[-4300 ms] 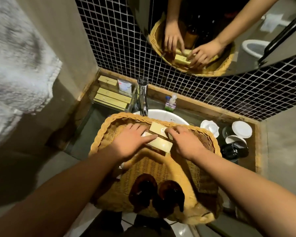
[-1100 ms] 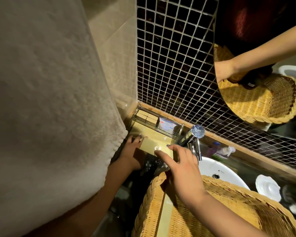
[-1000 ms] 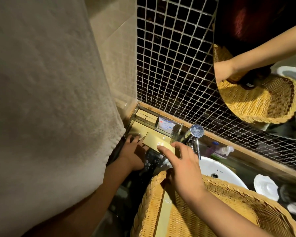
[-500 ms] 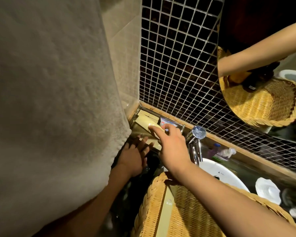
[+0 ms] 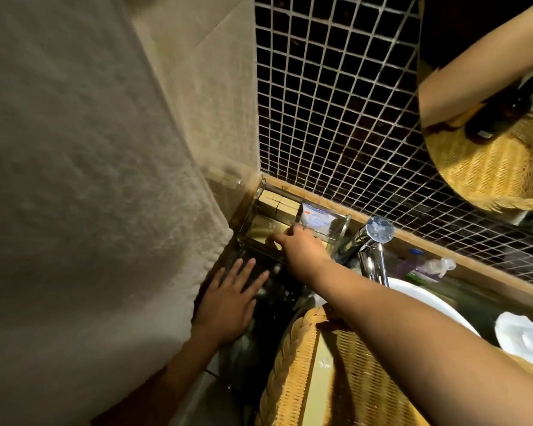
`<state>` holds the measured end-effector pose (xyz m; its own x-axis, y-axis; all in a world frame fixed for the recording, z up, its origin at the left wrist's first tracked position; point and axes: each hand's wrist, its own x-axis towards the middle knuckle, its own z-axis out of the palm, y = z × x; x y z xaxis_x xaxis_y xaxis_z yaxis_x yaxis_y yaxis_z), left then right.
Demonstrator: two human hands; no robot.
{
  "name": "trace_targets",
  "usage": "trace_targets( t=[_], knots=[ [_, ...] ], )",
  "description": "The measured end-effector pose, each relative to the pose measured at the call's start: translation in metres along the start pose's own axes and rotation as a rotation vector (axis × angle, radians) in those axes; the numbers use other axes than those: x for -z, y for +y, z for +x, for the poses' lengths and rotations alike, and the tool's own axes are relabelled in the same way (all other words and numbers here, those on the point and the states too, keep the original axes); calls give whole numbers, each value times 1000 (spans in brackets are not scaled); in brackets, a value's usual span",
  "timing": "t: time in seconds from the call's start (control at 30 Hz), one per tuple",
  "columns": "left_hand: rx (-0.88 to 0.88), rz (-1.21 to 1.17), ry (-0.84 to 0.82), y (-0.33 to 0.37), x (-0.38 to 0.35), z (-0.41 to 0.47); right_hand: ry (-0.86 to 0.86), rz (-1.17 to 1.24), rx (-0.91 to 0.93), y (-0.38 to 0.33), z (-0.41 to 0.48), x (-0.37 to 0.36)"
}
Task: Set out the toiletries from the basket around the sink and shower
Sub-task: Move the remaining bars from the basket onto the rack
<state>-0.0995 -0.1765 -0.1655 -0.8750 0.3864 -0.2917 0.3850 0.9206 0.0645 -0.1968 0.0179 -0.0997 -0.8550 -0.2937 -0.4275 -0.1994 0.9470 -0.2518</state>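
Note:
A clear tray (image 5: 249,215) sits in the counter's back left corner. It holds small yellow boxes (image 5: 277,200) at the back and a white and blue sachet (image 5: 316,218). My right hand (image 5: 302,252) reaches into the tray, its fingers bent down onto a flat yellow box (image 5: 260,226) lying there; whether they grip it is hidden. My left hand (image 5: 228,301) lies flat and open on the dark counter in front of the tray. The wicker basket (image 5: 290,364) rests over the sink (image 5: 428,305), with a long yellow box (image 5: 317,382) inside its left wall.
A big pale towel (image 5: 90,179) hangs close on the left. A chrome faucet (image 5: 376,241) stands right of the tray, with small bottles (image 5: 425,265) behind it. A white dish (image 5: 520,336) sits at the right. The mirror (image 5: 490,133) reflects the basket.
My right hand carried the flat yellow box forward into the tray. My left hand let go of it, drew back and now lies spread on the counter.

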Motion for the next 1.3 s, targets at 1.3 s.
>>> trace_targets(
  t=[1.3],
  knots=[
    [15,-92,244,151,122,-58,79,-115,326,73,-216,14]
  ],
)
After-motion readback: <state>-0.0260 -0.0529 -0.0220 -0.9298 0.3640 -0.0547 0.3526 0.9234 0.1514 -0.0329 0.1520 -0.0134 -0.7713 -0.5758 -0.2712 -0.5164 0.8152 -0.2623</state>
